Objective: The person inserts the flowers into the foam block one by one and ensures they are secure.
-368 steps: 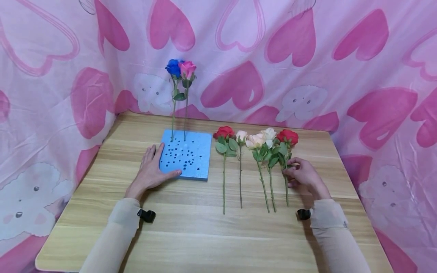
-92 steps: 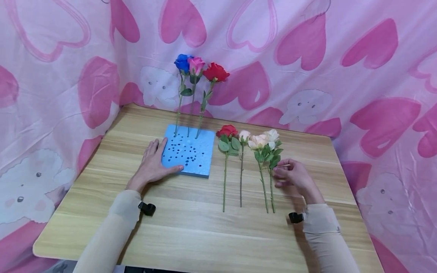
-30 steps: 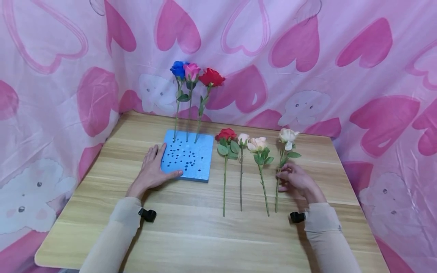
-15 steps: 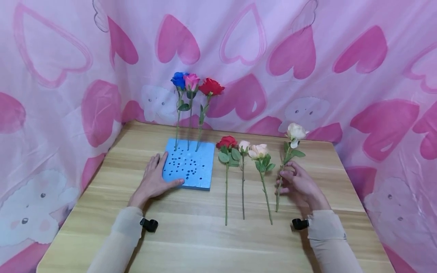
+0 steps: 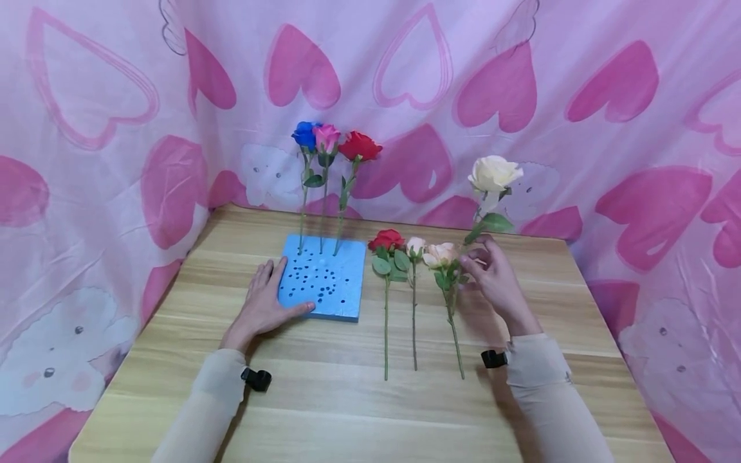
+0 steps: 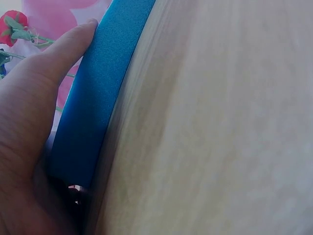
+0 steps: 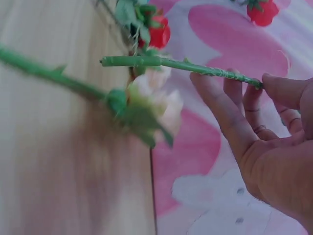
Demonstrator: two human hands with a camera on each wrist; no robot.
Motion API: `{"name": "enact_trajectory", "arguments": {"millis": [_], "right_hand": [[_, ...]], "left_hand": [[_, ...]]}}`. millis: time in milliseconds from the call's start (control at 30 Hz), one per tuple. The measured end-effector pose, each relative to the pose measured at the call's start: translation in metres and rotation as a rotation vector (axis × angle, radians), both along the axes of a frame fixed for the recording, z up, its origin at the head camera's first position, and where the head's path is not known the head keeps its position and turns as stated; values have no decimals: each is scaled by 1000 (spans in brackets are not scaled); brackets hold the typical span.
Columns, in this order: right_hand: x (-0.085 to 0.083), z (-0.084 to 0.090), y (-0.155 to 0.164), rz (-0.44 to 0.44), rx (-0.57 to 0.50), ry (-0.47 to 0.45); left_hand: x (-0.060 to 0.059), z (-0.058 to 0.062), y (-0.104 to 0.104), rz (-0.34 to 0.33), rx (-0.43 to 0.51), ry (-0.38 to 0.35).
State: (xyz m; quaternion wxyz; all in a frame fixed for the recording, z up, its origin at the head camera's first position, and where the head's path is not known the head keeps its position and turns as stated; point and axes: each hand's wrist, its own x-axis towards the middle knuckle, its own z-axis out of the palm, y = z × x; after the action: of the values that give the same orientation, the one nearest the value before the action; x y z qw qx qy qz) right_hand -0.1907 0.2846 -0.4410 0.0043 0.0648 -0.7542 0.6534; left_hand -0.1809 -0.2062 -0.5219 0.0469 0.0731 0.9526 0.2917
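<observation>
My right hand (image 5: 492, 283) pinches the stem of a white rose (image 5: 494, 173) between thumb and fingers, holding it raised and upright over the table's right half. In the right wrist view the cut end of its green stem (image 7: 132, 60) points free of the table, near a peach rose (image 7: 166, 110). My left hand (image 5: 266, 305) rests against the near left corner of a blue foam block (image 5: 350, 257) full of holes, thumb along its front edge. Blue (image 5: 304, 136), pink (image 5: 327, 137) and red (image 5: 360, 146) roses stand in the block's back row.
Right of the block, a red rose (image 5: 386, 240), a pale pink rosebud (image 5: 415, 247) and a peach rose (image 5: 441, 255) lie side by side on the wooden table (image 5: 324, 399), stems toward me. A pink heart-printed curtain (image 5: 411, 154) hangs behind the table.
The rightmost red rose has gone from the table into the block. The white rose was drawn away from the peach one, then lifted and moved left. My left hand stays put.
</observation>
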Motion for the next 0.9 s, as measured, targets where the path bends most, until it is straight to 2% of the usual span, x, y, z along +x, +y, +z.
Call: {"name": "enact_trajectory", "arguments": {"millis": [167,633,900], "right_hand": [[-7,14,-24,37,-46,54],[-31,48,-104,160,-80,156],[-30,69,-152,210,-65,152]], "left_hand": [[1,-1,2,1,4,-6],[1,2,0,2,7,-11],[1,2,0,2,14,-9]]}}
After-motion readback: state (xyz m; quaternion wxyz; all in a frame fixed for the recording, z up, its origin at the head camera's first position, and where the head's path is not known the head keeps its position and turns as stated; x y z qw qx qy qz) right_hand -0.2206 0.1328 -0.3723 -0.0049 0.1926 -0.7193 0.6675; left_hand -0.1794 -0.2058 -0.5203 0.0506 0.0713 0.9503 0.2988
